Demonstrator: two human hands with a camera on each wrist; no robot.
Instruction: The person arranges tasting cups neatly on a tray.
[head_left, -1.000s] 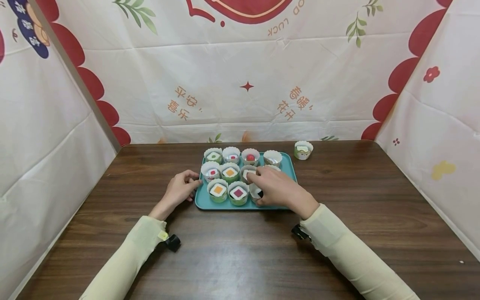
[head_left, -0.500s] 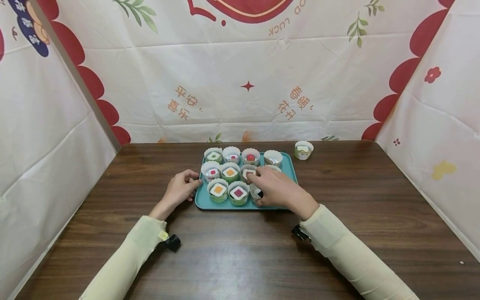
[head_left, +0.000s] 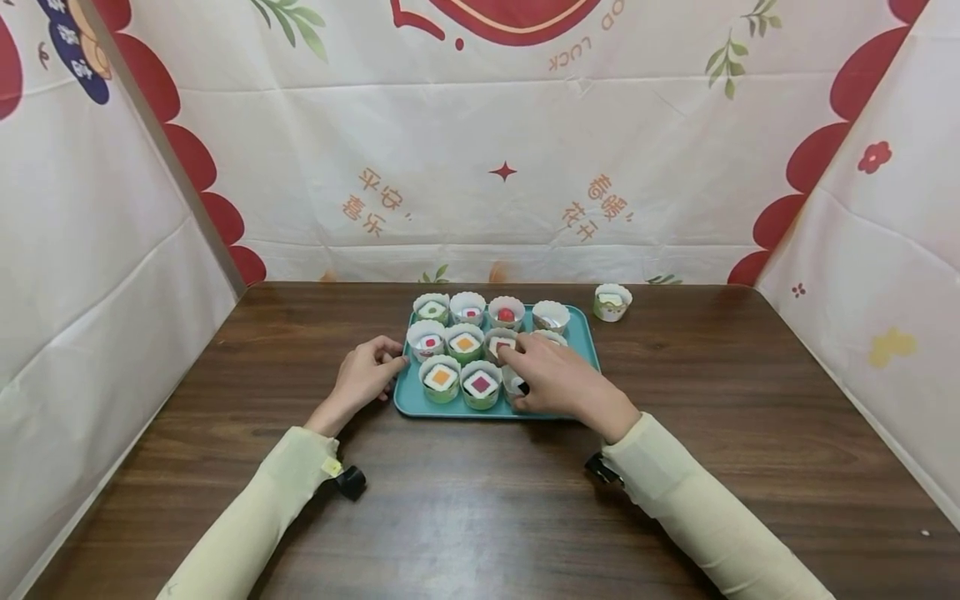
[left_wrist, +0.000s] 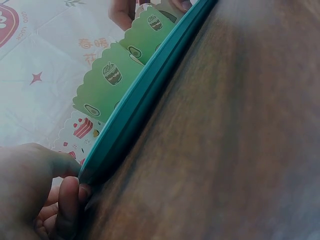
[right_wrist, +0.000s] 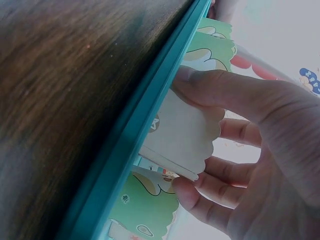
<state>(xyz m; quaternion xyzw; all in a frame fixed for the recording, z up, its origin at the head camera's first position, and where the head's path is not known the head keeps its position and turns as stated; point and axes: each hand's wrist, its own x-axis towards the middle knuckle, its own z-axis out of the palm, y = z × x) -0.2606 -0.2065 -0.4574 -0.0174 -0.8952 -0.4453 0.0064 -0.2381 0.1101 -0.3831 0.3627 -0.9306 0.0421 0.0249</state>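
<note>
A teal tray (head_left: pixel 583 333) carries rows of scalloped paper baking cups with small contents. My left hand (head_left: pixel 363 373) is at the tray's left edge; in the left wrist view its thumb and curled fingers pinch the rim. My right hand (head_left: pixel 558 379) holds a whitish paper baking cup (right_wrist: pixel 185 130) in the front row, thumb on its near side, fingers around the far side. It stands upright on the tray, partly covered by the hand. Left of it are green cups, one with a purple-centred white square (head_left: pixel 481 383), another with an orange-centred one (head_left: pixel 441 377).
A single green paper cup (head_left: pixel 612 304) stands on the brown table (head_left: pixel 480 508) behind the tray's right corner. Behind rises a printed white cloth (head_left: pixel 450 133), with cloth walls on both sides. A cup with a red ball (head_left: pixel 506 316) sits in the back row.
The head view has shifted slightly. Both hands keep their places at the tray, and the cups appear unmoved.
</note>
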